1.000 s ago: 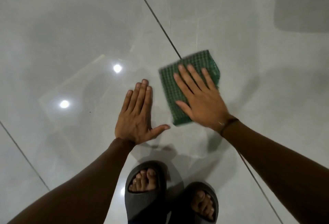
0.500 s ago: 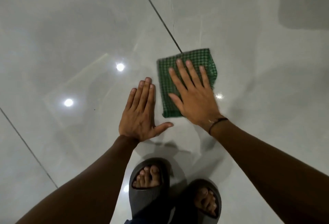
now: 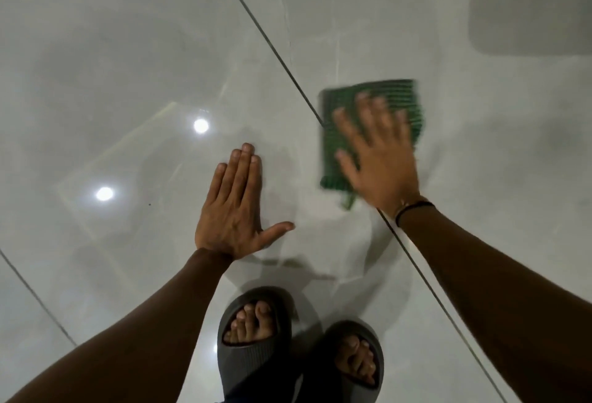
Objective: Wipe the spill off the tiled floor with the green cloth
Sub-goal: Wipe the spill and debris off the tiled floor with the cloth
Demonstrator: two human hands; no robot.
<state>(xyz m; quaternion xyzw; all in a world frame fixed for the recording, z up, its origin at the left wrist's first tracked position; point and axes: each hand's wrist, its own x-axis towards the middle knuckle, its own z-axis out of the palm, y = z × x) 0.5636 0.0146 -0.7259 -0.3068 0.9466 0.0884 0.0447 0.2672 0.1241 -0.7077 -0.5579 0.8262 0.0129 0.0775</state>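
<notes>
A folded green checked cloth [image 3: 333,149] lies flat on the glossy grey tiled floor [image 3: 128,66], just right of a dark grout line [image 3: 272,46]. My right hand [image 3: 378,159] presses down on the cloth with fingers spread; both are blurred by motion. My left hand [image 3: 235,207] rests flat on the tile to the left, fingers together, thumb out, holding nothing. A thin wet streak [image 3: 307,269] shows on the floor between my left hand and my feet.
Two dark slip-on sandals [image 3: 253,341] with my feet in them stand at the bottom centre. Ceiling lights reflect as bright spots [image 3: 201,126] on the left tile. Another grout line [image 3: 35,297] crosses the lower left. A dark shadow [image 3: 528,11] covers the upper right corner.
My right hand has slid the cloth to the right, away from my left hand, and across the grout line. My left hand has stayed planted.
</notes>
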